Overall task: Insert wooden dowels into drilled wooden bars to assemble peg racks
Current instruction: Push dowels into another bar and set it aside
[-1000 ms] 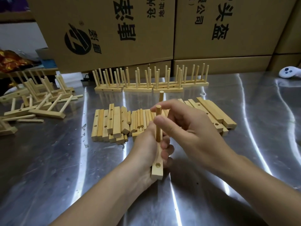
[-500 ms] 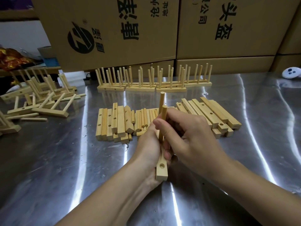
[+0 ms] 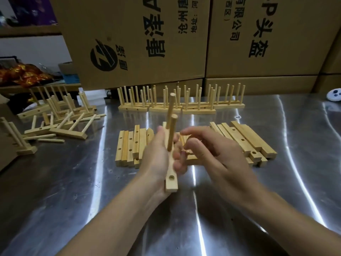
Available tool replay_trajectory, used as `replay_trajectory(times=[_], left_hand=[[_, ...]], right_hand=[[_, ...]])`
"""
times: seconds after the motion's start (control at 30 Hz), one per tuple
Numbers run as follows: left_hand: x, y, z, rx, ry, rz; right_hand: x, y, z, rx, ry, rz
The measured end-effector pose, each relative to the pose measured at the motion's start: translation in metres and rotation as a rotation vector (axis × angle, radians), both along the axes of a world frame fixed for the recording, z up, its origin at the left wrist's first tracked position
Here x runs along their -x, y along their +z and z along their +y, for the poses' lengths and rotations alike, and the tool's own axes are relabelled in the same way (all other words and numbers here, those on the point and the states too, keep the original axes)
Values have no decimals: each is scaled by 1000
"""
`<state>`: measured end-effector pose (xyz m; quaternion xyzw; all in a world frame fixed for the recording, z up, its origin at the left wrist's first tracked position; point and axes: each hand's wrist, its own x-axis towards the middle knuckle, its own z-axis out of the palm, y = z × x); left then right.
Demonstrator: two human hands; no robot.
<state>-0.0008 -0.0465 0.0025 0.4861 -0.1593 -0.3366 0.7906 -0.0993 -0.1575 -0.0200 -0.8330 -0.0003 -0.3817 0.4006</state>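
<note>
My left hand (image 3: 156, 157) grips a drilled wooden bar (image 3: 171, 180) held lengthwise above the steel table. Two dowels stand in the bar: a nearer one (image 3: 171, 133) and a farther one (image 3: 169, 111). An empty hole shows at the bar's near end. My right hand (image 3: 212, 154) hovers just right of the dowels with fingers loosely curled, touching neither. Behind my hands lie a stack of drilled bars (image 3: 131, 145), loose dowels (image 3: 183, 139) mostly hidden by my fingers, and another stack of bars (image 3: 245, 139).
Finished peg racks stand in a row (image 3: 180, 104) at the back before cardboard boxes (image 3: 140, 39). More racks and loose dowels lie in a heap at the left (image 3: 59, 119). A white controller (image 3: 334, 94) sits far right on the steel table (image 3: 276, 182).
My right hand has let go of the nearer dowel, which now stands seated in the bar, and has drawn back to the right. The bar is raised slightly.
</note>
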Motion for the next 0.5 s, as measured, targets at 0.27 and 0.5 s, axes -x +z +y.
replay_trajectory(times=[0.27, 0.5], left_hand=[[-58, 5, 16, 269, 84, 201], [-81, 7, 24, 348, 117, 253]], right_hand=[[-1, -29, -63, 270, -531, 243], [-4, -32, -62, 391, -588, 344]])
